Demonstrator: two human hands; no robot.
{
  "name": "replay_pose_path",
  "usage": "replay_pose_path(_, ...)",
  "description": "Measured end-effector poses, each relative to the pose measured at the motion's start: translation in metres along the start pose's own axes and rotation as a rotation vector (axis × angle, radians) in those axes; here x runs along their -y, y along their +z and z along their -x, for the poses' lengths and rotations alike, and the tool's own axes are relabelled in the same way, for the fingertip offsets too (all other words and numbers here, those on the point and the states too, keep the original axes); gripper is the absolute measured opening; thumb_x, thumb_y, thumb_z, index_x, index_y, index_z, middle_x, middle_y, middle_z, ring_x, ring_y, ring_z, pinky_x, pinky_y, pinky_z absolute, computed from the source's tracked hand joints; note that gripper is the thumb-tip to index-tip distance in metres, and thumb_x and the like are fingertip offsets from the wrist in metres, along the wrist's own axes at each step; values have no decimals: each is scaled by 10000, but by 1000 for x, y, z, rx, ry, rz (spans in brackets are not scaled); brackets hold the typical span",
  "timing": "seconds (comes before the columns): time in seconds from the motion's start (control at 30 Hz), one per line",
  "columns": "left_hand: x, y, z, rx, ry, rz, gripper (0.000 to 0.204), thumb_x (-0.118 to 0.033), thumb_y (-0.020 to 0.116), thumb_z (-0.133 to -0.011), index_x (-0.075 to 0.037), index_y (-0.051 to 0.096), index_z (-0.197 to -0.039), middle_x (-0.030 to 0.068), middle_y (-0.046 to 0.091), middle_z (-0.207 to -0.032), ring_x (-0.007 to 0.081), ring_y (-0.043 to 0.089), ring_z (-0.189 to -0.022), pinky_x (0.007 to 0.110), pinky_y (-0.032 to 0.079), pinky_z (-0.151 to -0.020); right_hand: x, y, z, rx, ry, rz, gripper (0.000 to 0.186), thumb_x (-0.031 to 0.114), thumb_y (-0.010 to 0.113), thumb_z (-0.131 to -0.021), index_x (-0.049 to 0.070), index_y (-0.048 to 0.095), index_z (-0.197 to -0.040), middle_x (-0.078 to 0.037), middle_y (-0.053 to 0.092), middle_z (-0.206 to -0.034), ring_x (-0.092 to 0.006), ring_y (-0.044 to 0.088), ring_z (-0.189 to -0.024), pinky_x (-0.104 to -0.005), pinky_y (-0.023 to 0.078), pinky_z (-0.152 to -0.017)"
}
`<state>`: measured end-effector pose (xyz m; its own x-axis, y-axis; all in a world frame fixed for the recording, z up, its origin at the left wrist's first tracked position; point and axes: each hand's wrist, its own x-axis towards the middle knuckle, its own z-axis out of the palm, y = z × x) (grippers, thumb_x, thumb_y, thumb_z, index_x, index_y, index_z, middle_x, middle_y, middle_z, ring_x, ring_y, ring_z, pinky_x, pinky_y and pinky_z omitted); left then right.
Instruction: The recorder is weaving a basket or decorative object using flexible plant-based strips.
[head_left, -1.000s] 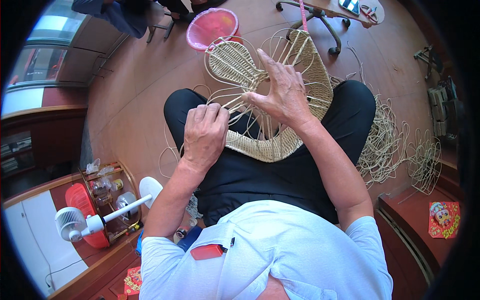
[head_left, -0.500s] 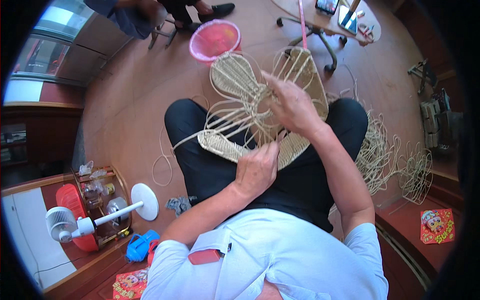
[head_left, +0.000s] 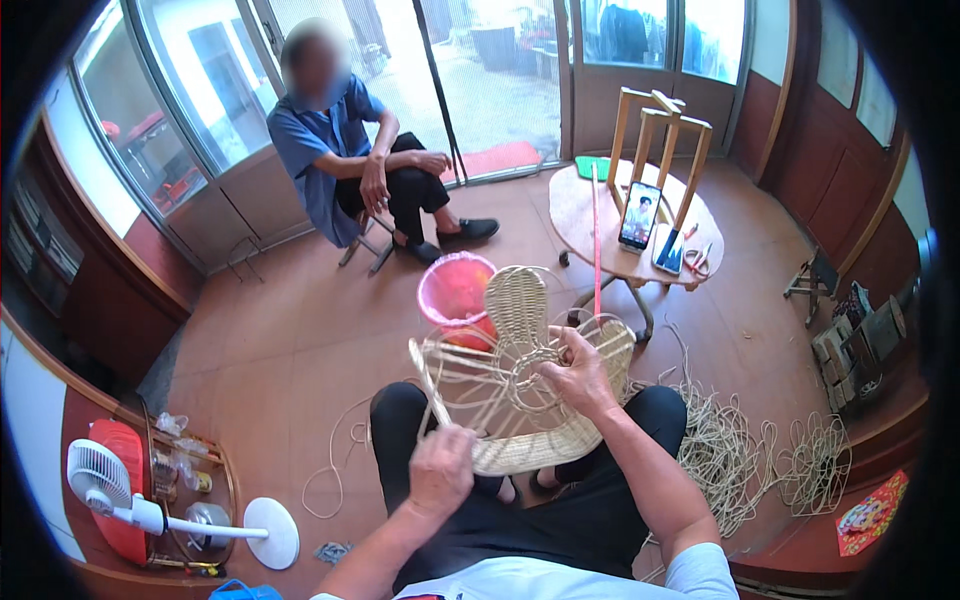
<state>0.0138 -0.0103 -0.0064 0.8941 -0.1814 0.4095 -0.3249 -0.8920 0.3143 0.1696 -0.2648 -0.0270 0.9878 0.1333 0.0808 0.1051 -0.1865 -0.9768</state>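
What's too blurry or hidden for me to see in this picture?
In the head view:
- Left hand: blurred, so I can't tell whether its fingers grip the weave.
- Bucket: the weave covers part of its lower side.
- Wearer's feet: mostly hidden by the weave.
- Blue thing: cut off by the lower edge, so I can't say what it is.

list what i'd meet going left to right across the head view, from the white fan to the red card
White fan → left hand → rounded woven flap → right hand → heap of loose cord → red card
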Motion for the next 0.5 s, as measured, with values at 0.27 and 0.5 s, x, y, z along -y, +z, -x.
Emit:
replay_pose_path(0.27,65,-16,-56,-144,72,-59,110,-94,655,-1067,-35,705,-1144,170,732,-1221,427,673,-1114,534,565,-943,2,40,23,-203,277,-688,808,15,773,-978,19,368,-1678,-33,691,-863,-145,673,-646,-331,603,-650)
replay_pose_path(0.5,84,-3,-72,-77,199,-119,70,-124,676,-1063,-77,723,-1087,91,776,-1276,334,684,-1099,457,528,-1018,-19,81,90,-410,476,-1011,832,-30,729,-942,60,315,-1658,-92,688,-968,-195,702,-791,-416,653,-788)
